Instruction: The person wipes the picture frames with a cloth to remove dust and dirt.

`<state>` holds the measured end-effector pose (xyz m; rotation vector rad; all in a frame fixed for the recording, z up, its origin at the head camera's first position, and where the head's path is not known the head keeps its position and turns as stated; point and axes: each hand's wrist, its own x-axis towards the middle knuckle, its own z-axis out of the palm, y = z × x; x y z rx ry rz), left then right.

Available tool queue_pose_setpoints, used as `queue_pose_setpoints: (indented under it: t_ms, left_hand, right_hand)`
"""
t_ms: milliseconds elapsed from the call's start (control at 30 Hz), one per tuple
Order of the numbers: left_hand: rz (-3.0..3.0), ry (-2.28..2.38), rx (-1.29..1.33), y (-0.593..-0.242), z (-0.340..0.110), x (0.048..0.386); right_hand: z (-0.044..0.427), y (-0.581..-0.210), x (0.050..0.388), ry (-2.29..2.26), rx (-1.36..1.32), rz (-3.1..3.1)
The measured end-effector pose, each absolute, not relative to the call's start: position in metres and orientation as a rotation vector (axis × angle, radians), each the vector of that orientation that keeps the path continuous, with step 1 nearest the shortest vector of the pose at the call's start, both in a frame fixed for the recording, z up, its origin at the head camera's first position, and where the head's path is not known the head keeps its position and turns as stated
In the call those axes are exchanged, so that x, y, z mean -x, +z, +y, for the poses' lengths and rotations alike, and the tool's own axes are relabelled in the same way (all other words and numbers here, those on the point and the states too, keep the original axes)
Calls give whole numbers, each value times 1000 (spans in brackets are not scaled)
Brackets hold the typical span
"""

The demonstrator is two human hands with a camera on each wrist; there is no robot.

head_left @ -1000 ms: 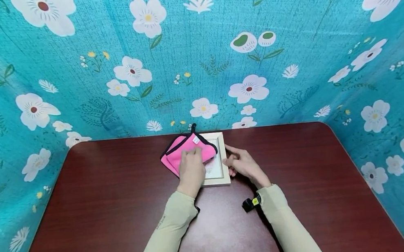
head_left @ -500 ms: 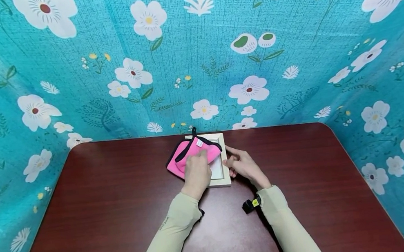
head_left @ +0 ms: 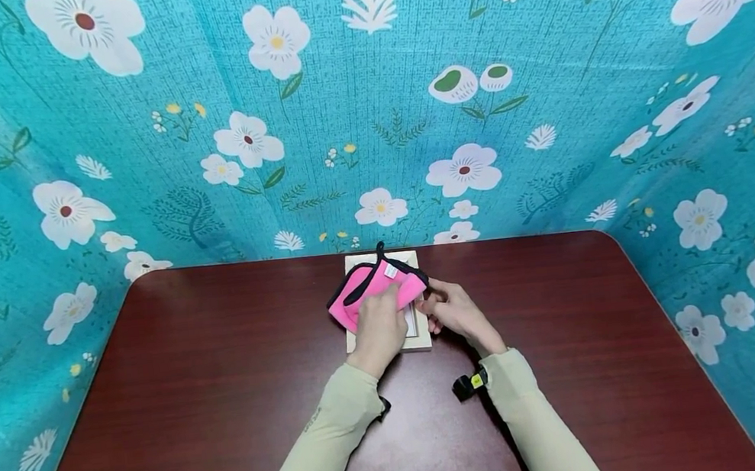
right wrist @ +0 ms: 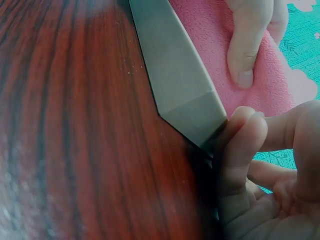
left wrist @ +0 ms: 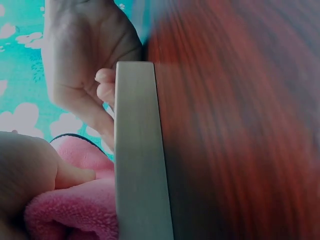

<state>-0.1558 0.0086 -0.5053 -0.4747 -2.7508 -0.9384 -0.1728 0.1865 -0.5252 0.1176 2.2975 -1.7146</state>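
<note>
A cream picture frame lies flat near the table's far edge. Over its upper part is spread a pink fleecy cloth with black trim, a hanging loop and a white label. My left hand grips the cloth against the frame's face; in the left wrist view its thumb lies on a bunched fold of the cloth. At the right edge, my right hand holds the frame, thumb and fingers at its side near a corner in the right wrist view. Most of the frame's picture is hidden beneath cloth and hand.
The reddish-brown wooden table has rounded far corners. Behind it and along both sides hangs a turquoise flowered curtain. A small black wrist device sits by the right sleeve.
The left hand and the cloth have slid to the right across the frame, and the cloth now reaches its right edge. The right hand has stayed in place on the frame.
</note>
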Motion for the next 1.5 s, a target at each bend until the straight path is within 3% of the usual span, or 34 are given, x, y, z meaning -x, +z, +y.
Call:
queue_pose_setpoints:
  t_ms: [667, 833, 1167, 1500]
  left_hand:
    - [-2737, -1093, 530, -503, 8, 154]
    - [-2746, -1314, 533, -504, 0, 161]
    - [-2752, -1813, 269, -453, -47, 162]
    - [-2455, -1274, 228, -431, -89, 145]
  right_hand:
    - [186, -527, 173, -1727, -60, 2306]
    - [186, -525, 173, -1733, -58, 2285]
    - [187, -522, 176, -1710, -129, 2253]
    - [191, -526, 175, -1671, -129, 2262]
